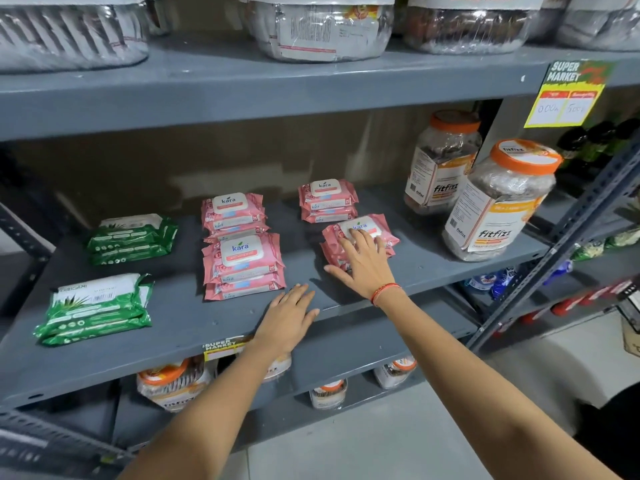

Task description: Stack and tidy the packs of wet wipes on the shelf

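Pink wet wipe packs sit in stacks on the grey shelf [180,327]. One pink stack [232,216] is at the back middle, another pink stack [244,266] in front of it, a third pink stack [327,200] at the back right. My right hand [363,265] lies flat with spread fingers on top of the front right pink stack [384,230], which sits slightly askew. My left hand [289,320] rests flat on the bare shelf near its front edge, holding nothing. Two green stacks lie at the left, a rear green stack [133,239] and a front green stack [97,308].
Two orange-lidded jars [498,202] stand at the shelf's right end, close to the front right pink stack. A yellow price tag [568,98] hangs from the shelf above, which carries large wrapped tubs [322,26]. More jars fill the shelf below. A slanted metal upright [568,237] stands at the right.
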Tool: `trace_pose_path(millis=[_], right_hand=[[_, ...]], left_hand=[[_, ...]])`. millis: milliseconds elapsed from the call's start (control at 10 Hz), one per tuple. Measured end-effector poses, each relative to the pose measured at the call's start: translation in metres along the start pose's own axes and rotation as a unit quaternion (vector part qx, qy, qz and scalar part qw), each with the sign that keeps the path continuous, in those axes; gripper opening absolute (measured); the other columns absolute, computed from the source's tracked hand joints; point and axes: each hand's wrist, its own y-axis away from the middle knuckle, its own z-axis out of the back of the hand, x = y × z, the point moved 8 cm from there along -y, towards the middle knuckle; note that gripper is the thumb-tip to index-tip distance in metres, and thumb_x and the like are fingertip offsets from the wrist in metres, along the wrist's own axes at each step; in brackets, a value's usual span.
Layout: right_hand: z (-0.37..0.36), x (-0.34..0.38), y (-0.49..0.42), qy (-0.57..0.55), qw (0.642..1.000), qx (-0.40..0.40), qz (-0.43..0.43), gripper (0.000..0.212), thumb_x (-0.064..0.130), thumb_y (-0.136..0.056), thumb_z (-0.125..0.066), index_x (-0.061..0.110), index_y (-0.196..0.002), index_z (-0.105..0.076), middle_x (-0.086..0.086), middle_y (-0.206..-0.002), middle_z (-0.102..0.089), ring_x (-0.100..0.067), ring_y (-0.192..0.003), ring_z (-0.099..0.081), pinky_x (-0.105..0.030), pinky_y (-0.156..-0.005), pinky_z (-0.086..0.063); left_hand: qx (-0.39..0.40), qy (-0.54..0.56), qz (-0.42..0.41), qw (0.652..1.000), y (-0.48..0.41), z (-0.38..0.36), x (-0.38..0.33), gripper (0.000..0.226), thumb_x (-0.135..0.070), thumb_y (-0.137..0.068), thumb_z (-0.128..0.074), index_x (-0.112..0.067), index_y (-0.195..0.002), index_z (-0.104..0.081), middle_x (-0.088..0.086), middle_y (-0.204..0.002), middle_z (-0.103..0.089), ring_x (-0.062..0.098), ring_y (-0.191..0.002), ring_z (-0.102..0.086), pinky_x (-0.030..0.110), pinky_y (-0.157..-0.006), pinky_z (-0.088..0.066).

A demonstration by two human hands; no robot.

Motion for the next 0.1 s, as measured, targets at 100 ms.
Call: trace_pose_path(millis=[100], right_hand=[[0.019, 0.0216, 0.0158, -0.085, 0.995, -0.046, 0.027, 0.051, 0.049, -0.093, -0.046, 0.009, -0.124, -0.053, -0.014, -0.126, -0.053, -0.033, -0.117, -0.047, -0.045, -0.1, -0.037]], left_hand=[[0.007, 0.053, -0.002, 0.999, 0.0014, 0.0121, -0.0011, 0.048, -0.034, -0.1, -0.034, -0.01, -0.141, -0.033, 0.009, -0.148, -0.036, 0.023, -0.136, -0.03, 0.039, -0.11, -0.024]])
